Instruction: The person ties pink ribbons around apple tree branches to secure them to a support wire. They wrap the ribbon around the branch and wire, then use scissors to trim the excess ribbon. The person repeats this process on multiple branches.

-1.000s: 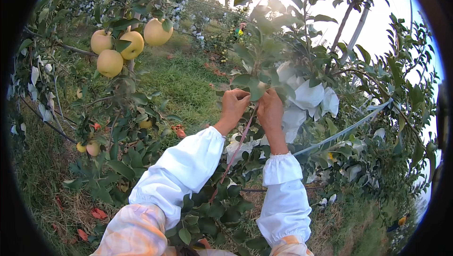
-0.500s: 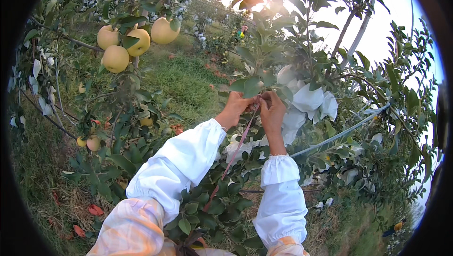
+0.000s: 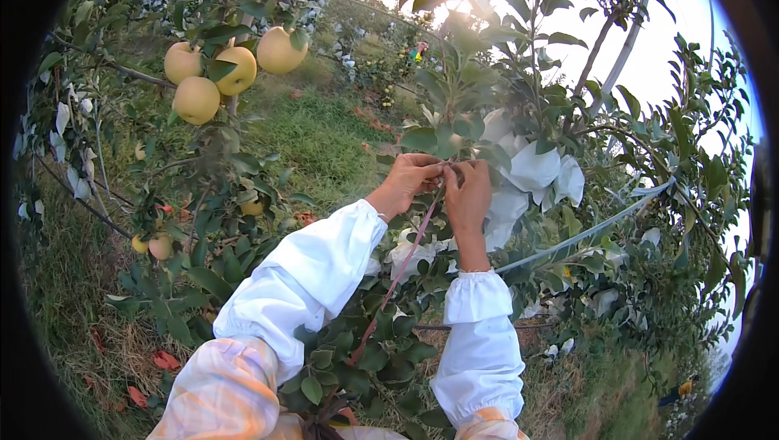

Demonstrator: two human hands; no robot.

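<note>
Both my hands meet among the leaves at mid-picture, fingertips pinched close together. Between them is the upper end of a thin pink strap (image 3: 409, 261), which slants down toward the lower branches. My left hand (image 3: 406, 184) grips at the strap's end with thumb and forefinger. From the other side, my right hand (image 3: 468, 203) closes on the same spot, its back covering part of the fingers. The exact shape of the strap's end is hidden. A leafy shoot (image 3: 442, 141) rises just above the fingertips, and white bags (image 3: 531, 171) hang beside my right hand.
Several yellow apples (image 3: 196, 100) hang on a branch at upper left. A pale grey-blue strap (image 3: 592, 231) stretches rightward from near my right wrist to a branch. Grass (image 3: 324, 144) lies between the tree rows, with red scraps (image 3: 165, 360) on the ground at lower left.
My left hand has straightened a little and its fingers show more plainly. Both hands stay pinched at the pink strap's upper end. The view has shifted slightly.
</note>
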